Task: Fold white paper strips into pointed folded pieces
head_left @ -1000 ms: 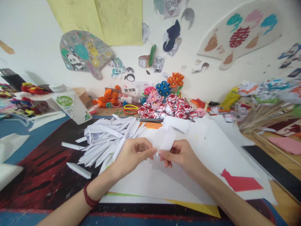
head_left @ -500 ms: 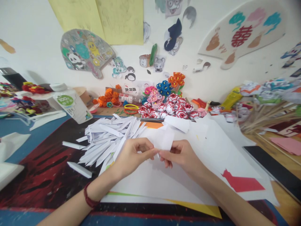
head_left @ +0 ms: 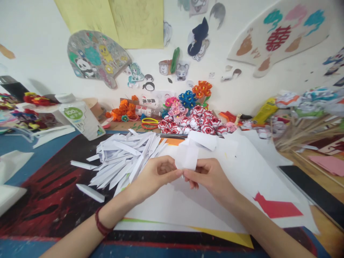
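Both hands meet over a large white sheet (head_left: 188, 204) in the middle of the table. My left hand (head_left: 153, 177) and my right hand (head_left: 208, 177) each pinch the lower edge of a small white paper piece (head_left: 187, 157) held upright between them, fingers closed on it. A heap of folded white paper strips (head_left: 126, 157) lies just left of my left hand. A dark red bracelet (head_left: 100, 222) circles my left wrist.
Red-and-white paper roses (head_left: 193, 123) and coloured paper flowers (head_left: 188, 98) stand at the back by the wall. A white carton (head_left: 82, 120) sits at the left. Red paper (head_left: 278, 208) and a black strip (head_left: 314, 191) lie at the right, near wooden sticks (head_left: 298, 134).
The small paper piece looks narrower and more upright between the fingers. Both hands have stayed in nearly the same spot.
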Available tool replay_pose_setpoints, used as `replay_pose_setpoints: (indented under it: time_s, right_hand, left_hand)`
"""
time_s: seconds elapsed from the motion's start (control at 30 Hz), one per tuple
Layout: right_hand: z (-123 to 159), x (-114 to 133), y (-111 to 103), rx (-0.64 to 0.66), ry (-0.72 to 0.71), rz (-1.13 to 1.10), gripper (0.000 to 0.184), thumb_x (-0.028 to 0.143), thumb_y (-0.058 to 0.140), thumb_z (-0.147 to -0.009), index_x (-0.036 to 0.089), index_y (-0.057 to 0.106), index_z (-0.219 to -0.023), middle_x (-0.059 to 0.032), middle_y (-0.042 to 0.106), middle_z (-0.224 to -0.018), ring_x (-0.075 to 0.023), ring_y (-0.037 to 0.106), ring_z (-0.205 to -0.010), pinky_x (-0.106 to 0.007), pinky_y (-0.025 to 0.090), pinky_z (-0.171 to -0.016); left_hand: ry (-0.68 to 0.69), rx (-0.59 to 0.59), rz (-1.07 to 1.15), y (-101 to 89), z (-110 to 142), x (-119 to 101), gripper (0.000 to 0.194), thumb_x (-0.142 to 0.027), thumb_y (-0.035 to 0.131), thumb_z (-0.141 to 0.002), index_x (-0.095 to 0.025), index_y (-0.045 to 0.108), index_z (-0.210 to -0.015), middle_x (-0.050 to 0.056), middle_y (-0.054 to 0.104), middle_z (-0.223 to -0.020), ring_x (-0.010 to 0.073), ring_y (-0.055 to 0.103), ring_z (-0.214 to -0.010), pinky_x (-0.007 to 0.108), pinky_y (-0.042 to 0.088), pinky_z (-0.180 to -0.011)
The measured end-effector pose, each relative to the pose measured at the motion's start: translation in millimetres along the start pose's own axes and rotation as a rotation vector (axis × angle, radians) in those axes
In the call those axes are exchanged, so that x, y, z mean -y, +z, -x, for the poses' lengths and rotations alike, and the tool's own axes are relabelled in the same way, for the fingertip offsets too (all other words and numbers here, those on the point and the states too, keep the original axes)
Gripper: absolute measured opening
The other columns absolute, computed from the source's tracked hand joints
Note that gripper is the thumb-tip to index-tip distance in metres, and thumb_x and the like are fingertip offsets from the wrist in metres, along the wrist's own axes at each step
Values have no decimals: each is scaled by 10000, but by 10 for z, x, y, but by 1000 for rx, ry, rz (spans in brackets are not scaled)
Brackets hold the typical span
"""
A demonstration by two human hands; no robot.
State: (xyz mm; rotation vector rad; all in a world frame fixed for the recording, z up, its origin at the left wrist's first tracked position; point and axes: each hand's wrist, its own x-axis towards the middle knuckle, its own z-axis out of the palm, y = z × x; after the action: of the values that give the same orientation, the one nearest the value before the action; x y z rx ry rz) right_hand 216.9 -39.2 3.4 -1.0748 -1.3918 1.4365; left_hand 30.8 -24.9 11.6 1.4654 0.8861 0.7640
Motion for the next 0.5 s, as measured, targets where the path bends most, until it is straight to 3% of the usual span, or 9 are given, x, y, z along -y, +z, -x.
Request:
replay_pose_setpoints:
  time_s: [0.3, 0.5]
  right_hand:
    - [-11, -42, -15, 26, 6, -24, 201, 298, 693, -764, 117, 669, -680, -23, 617, -595, -90, 540, -475, -209, 432, -453]
    - [-6, -54, -18, 26, 9, -23, 232, 323, 703, -756, 120, 656, -652, -16, 606, -569, -88, 534, -465, -207, 421, -445]
  left_hand:
    - [-9, -42, -46, -6, 16, -11, 221, -338, 649, -801, -131, 587, -753, -1, 610, -639, 70, 488, -537, 171, 370, -500]
    - [34, -64, -72, -12, 18, 5, 317, -379, 555, -868, -130, 583, -676, 4, 597, -596, 69, 466, -496, 183, 371, -493]
